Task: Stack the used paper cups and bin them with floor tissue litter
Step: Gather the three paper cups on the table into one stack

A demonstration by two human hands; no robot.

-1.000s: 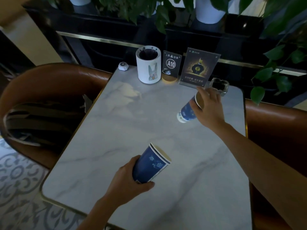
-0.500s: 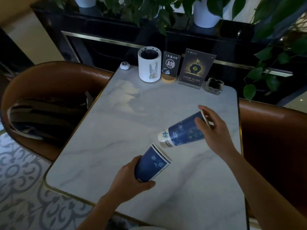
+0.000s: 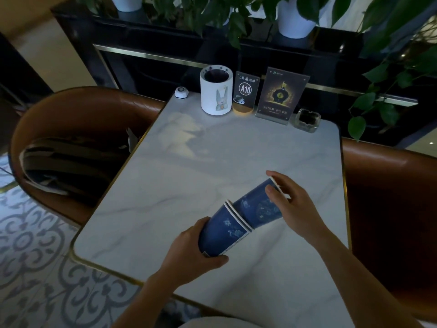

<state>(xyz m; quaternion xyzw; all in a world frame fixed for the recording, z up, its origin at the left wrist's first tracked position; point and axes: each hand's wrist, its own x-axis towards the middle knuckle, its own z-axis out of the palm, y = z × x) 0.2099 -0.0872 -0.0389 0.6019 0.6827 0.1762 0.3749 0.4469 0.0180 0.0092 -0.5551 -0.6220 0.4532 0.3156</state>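
Blue paper cups with white rims are held tilted above the marble table [image 3: 236,162]. My left hand [image 3: 189,252] grips the base of the lower cup stack [image 3: 224,230], which shows two nested rims. My right hand [image 3: 293,207] holds the upper cup [image 3: 257,207] by its rim end. The upper cup's base sits partly inside the mouth of the lower stack. No tissue litter shows on the patterned floor in view.
At the table's far edge stand a white rabbit-print canister [image 3: 215,92], an A10 sign [image 3: 245,93], a menu stand [image 3: 280,95], a glass ashtray [image 3: 307,120] and a call button [image 3: 181,92]. Brown leather chairs flank the table; the left chair [image 3: 71,129] holds a bag [image 3: 66,164].
My right hand carried its cup from near the ashtray toward me and pushed its base into the mouth of the cups in my left hand.
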